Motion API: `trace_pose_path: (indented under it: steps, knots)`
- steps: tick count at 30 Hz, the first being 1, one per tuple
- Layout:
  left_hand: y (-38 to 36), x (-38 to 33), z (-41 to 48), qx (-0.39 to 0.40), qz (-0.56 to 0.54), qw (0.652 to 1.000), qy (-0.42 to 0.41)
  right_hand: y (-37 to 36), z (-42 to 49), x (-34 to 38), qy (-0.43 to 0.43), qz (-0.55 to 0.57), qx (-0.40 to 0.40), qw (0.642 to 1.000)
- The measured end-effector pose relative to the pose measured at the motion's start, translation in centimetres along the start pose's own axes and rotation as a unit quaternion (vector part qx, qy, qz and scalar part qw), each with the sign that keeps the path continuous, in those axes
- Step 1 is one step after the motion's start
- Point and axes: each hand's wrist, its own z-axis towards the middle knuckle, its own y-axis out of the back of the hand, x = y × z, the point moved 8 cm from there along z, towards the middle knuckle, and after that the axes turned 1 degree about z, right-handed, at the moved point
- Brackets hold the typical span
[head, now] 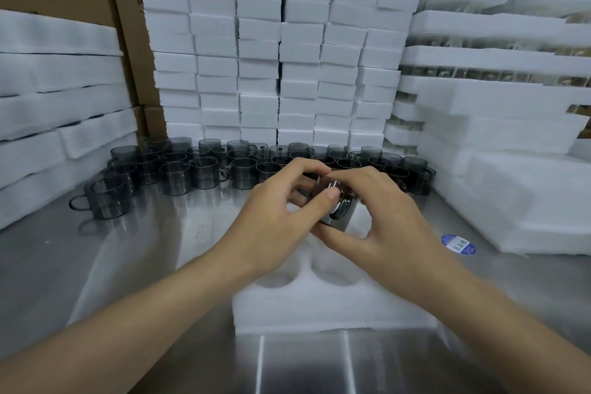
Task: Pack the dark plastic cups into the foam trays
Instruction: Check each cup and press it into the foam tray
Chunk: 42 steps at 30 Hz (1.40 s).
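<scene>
Steel packing bench, centre frame: one dark plastic cup is held between both hands, the left hand pinching its rim and the right hand curled round its side, just above the foam tray, whose round pockets show at lower centre. Waiting cups crowd mid-frame before foam stacks filling the upper frame. Lowered askew, the cup could catch a pocket's edge and tear the soft foam.
</scene>
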Motion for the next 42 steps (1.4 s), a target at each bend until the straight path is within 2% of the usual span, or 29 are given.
trace_pose_path:
  steps: [7, 19, 37, 40, 42]
  knots:
    - [0.5, -0.3, -0.1, -0.029, -0.003, 1.0, 0.0, 0.1, 0.1, 0.0, -0.009, 0.019, -0.001, 1.0]
    - [0.2, -0.1, -0.1, -0.015, 0.009, 1.0, 0.002, 0.1, 0.0, 0.3, -0.023, 0.084, 0.017, 0.996]
    - [-0.5, 0.0, -0.2, 0.024, 0.033, 0.999, -0.002, 0.3, -0.1, -0.7, -0.07, 0.063, 0.006, 0.996]
    - [-0.5, 0.2, -0.1, 0.028, 0.04, 0.999, -0.002, 1.2, -0.1, -0.9, -0.073, 0.021, -0.031, 0.997]
    - [-0.4, 0.5, -0.1, 0.029, 0.047, 0.998, 0.002, 1.2, -0.1, -1.4, -0.083, -0.006, -0.025, 0.996]
